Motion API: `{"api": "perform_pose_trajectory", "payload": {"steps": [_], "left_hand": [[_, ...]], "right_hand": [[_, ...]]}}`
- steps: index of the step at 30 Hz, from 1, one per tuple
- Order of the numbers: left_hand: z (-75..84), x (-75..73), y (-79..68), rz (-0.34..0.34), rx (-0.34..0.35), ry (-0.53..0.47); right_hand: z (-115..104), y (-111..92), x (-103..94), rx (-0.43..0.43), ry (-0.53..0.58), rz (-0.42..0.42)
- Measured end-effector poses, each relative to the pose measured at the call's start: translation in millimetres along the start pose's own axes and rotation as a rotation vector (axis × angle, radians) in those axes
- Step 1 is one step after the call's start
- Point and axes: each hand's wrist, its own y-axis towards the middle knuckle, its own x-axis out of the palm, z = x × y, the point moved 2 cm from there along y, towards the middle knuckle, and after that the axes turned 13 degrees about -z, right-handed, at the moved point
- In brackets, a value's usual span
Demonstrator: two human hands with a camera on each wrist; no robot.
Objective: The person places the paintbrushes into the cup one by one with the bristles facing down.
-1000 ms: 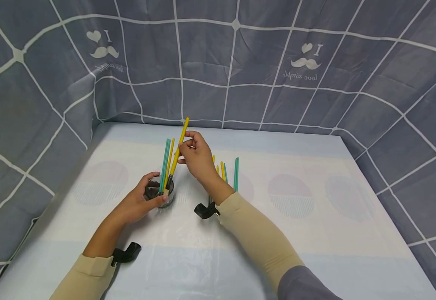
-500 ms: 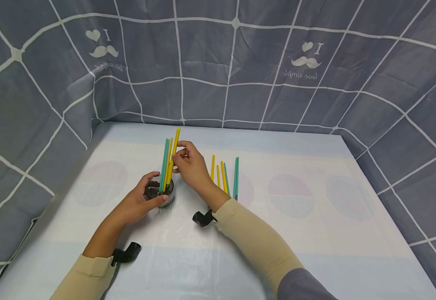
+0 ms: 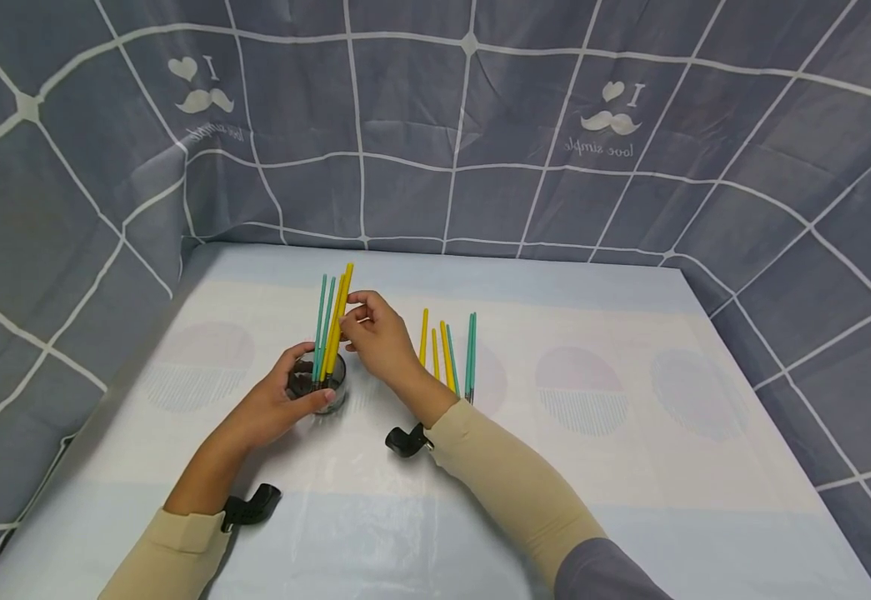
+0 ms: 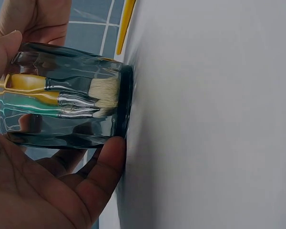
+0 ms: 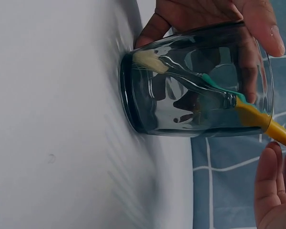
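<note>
My left hand [image 3: 273, 408] grips a dark-tinted drinking glass [image 4: 76, 136], thumb and fingers around its sides, while the glass stands upright on the table. Yellow and green paintbrushes lean inside it, bristles down; pale bristles [image 4: 103, 90] show near the base. Over the rim, my right hand [image 3: 378, 337] pinches the handle of a wide yellow paintbrush [image 5: 279, 133] with thumb and fingertips, at the glass's right side. The pale bristles [image 5: 150, 62] of a brush rest at the bottom of the glass in the right wrist view. Two slim green handles [image 3: 321, 317] stand left of the yellow ones.
Several more brushes with yellow [image 3: 423, 337] and green handles [image 3: 472, 350] stand right of my right wrist; their lower ends are partly hidden behind the sleeve. A white patterned cloth [image 3: 630, 500] covers the table. Grey checked fabric [image 3: 510, 108] hangs around the back and sides.
The yellow paintbrush has gone down and left into the glass, from tilted to nearly upright. My right hand followed it. One green handle shifted left; my left hand stayed on the glass.
</note>
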Motion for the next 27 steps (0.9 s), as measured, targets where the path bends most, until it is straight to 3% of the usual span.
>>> {"api": "perform_pose_trajectory", "payload": {"steps": [11, 22, 27], "left_hand": [[1.8, -1.2, 0.9, 0.003, -0.015, 0.011], [3.6, -1.5, -0.4, -0.014, -0.041, 0.009], [2.0, -0.3, -0.1, -0.014, -0.034, 0.016]], "right_hand": [[5.5, -6.1, -18.7, 0.036, -0.019, 0.023], [21.3, -17.2, -63.1, 0.132, -0.057, 0.064], [22.8, -23.6, -81.9, 0.159, -0.024, 0.075]]}}
